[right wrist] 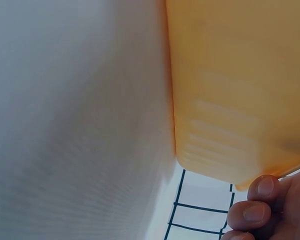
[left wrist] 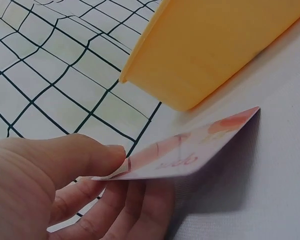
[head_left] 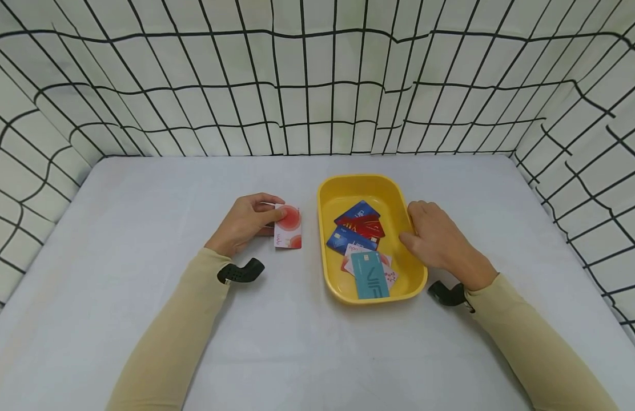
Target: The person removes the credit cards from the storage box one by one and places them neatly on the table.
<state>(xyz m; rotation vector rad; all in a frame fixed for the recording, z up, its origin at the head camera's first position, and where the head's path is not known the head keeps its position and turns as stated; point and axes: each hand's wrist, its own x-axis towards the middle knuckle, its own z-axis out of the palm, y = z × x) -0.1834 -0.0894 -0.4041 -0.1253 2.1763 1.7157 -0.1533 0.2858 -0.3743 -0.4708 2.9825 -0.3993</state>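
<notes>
My left hand (head_left: 249,220) pinches a white card with pink-red circles (head_left: 288,234) between thumb and fingers, left of a yellow plastic tray (head_left: 329,279). In the left wrist view the card (left wrist: 190,160) slants over the white cloth, its near edge under the thumb. At the tray's right side, my right hand (head_left: 438,237) grips the rim, thumb over the inside. Curled fingertips (right wrist: 255,212) show by the rim in the right wrist view. Inside the tray lie several overlapping cards: blue ones (head_left: 343,240), a red one (head_left: 371,225), pink-white ones (head_left: 391,277) and a teal VIP card (head_left: 370,279) on top.
A white cloth (head_left: 266,342) covers the table. Black wire grid (head_left: 317,85) stands along the back and both sides. Each wrist carries a black strap-on device, one on the left (head_left: 240,270) and one on the right (head_left: 447,294).
</notes>
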